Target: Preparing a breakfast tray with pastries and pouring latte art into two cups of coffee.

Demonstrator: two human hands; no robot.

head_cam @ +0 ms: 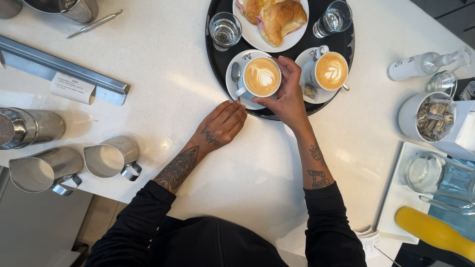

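Right hand (287, 96) grips a white ceramic latte cup (261, 76) on a round black tray (217, 54); left hand (222, 123) rests flat, empty, touching the tray's rim.

Two steel milk jugs (74, 165) are standing at the surface's (163, 89) left edge. An orange juice bottle (433, 232) is lying at the right, near a white pot of sachets (425, 116).

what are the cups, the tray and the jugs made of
Cups: glazed white ceramic, likely, by the smooth gloss. Tray: black, slightly shiny, plastic or coated metal; unclear which. Jugs: brushed steel, it seems, grey with soft reflections.
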